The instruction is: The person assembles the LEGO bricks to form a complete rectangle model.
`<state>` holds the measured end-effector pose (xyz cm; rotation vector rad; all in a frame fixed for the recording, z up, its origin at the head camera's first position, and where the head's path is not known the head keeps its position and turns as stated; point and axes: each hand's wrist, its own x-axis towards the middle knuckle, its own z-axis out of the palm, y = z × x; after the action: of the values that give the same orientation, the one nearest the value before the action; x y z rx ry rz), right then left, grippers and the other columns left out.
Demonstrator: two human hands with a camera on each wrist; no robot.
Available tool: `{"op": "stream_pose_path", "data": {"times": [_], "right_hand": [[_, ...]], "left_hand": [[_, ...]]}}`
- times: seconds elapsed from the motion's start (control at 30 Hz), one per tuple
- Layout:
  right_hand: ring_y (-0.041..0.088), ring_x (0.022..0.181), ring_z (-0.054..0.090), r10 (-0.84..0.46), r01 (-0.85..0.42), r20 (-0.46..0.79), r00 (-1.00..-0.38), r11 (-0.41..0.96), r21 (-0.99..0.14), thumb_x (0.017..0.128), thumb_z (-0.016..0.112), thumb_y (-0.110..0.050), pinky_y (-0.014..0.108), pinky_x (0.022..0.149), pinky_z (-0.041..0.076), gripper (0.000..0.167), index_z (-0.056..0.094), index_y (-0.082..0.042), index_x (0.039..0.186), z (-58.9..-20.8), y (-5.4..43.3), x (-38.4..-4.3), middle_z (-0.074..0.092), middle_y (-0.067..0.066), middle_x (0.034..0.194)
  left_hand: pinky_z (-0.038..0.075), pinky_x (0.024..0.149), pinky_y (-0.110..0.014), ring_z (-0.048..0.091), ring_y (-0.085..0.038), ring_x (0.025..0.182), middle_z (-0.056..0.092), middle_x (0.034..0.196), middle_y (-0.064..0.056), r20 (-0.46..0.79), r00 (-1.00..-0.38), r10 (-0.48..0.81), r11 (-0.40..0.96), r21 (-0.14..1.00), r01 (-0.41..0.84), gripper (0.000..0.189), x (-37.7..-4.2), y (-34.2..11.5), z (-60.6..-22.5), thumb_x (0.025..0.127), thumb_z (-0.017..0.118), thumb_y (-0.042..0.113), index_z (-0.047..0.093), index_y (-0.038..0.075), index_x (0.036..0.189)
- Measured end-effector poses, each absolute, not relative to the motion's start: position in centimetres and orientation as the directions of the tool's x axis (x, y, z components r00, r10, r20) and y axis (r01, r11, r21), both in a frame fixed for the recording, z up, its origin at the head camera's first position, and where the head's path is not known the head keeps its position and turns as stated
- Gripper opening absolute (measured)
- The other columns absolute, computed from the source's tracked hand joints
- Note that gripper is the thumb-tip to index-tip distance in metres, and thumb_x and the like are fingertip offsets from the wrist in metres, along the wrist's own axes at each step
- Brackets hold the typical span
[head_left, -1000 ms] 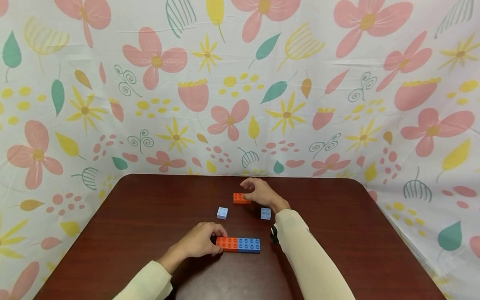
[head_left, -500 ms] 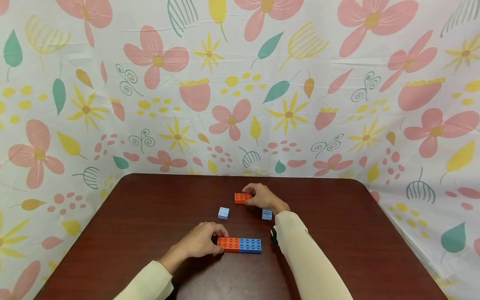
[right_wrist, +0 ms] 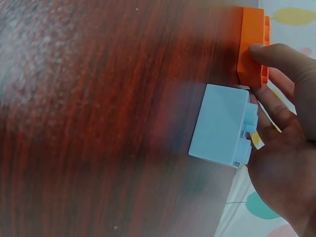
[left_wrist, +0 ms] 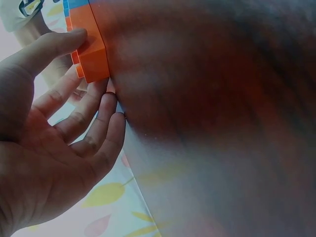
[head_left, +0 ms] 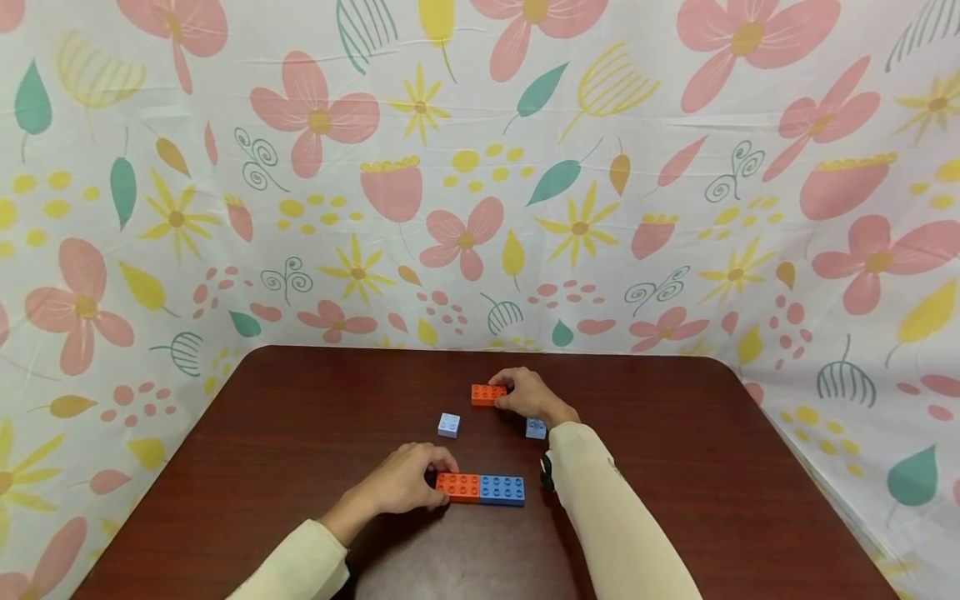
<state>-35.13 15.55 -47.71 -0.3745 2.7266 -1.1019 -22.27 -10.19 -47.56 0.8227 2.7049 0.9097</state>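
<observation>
Near the front, my left hand [head_left: 407, 481] pinches the left end of an orange toy building brick [head_left: 459, 487]. A blue brick [head_left: 502, 490] stands end to end with it on the right. In the left wrist view the thumb presses the orange brick's side [left_wrist: 94, 52]. Farther back, my right hand [head_left: 529, 394] pinches a second orange brick [head_left: 483, 395] by its right end. The right wrist view shows the thumb on that brick's side [right_wrist: 249, 64]. Its fingers behind are partly hidden.
A small light blue brick [head_left: 449, 425] sits between the two hands. Another light blue brick [head_left: 536, 430] lies beneath the right wrist, partly covered. All rest on a dark wooden table [head_left: 300, 425]. A flower-patterned cloth [head_left: 480, 175] hangs behind it.
My right hand has come down to the far orange brick, its thumb and fingers closing on the brick's right end. The left hand stays on the near orange brick.
</observation>
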Motion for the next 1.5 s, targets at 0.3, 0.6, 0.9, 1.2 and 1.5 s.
{"op": "stream_pose_path", "data": {"times": [0.3,0.6,0.9,1.2,1.5], "right_hand": [[0.024,0.109,0.063,-0.306,-0.192,-0.045,-0.951,0.699,-0.689,0.091,0.075,-0.007,0.044,0.099,0.053,0.031,0.072,-0.012,0.122,-47.5,15.6,-35.1,0.067,0.012,0.133],[0.022,0.104,0.062,-0.335,-0.247,-0.005,-0.942,0.706,-0.664,0.091,0.077,-0.011,0.043,0.098,0.053,0.031,0.071,-0.012,0.122,-47.0,15.4,-35.0,0.069,0.01,0.129],[0.021,0.1,0.06,-0.387,-0.309,0.027,-0.922,0.69,-0.654,0.091,0.078,-0.013,0.041,0.095,0.054,0.034,0.069,-0.012,0.124,-45.1,15.5,-33.9,0.069,0.007,0.124],[0.019,0.103,0.058,-0.473,-0.417,0.085,-0.877,0.661,-0.624,0.091,0.079,-0.015,0.04,0.094,0.053,0.034,0.07,-0.014,0.123,-43.1,16.0,-31.5,0.068,0.003,0.12],[0.025,0.101,0.058,-0.537,-0.475,0.1,-0.838,0.628,-0.616,0.09,0.079,-0.015,0.043,0.09,0.053,0.034,0.07,-0.013,0.122,-41.3,16.6,-28.4,0.068,0.001,0.115]], "left_hand": [[0.051,0.086,-0.038,0.065,-0.018,0.099,0.071,0.101,0.005,0.016,-0.834,0.552,0.66,0.604,0.448,0.031,-22.0,-10.3,-47.7,0.076,0.088,0.019,0.075,0.022,0.104],[0.051,0.083,-0.035,0.064,-0.016,0.097,0.07,0.099,0.005,0.018,-0.832,0.555,0.655,0.607,0.45,0.032,-21.9,-10.5,-47.8,0.075,0.089,0.019,0.074,0.022,0.103],[0.05,0.081,-0.034,0.063,-0.016,0.095,0.069,0.096,0.006,0.027,-0.832,0.554,0.653,0.606,0.454,0.032,-22.0,-10.4,-47.7,0.074,0.089,0.018,0.074,0.023,0.102],[0.051,0.082,-0.035,0.064,-0.016,0.096,0.069,0.098,0.005,0.028,-0.826,0.563,0.651,0.601,0.464,0.032,-22.1,-10.2,-47.6,0.075,0.089,0.018,0.074,0.021,0.102],[0.051,0.083,-0.036,0.064,-0.017,0.096,0.07,0.098,0.005,0.026,-0.826,0.563,0.653,0.598,0.465,0.031,-22.2,-10.1,-47.5,0.075,0.088,0.018,0.075,0.021,0.102]]}}
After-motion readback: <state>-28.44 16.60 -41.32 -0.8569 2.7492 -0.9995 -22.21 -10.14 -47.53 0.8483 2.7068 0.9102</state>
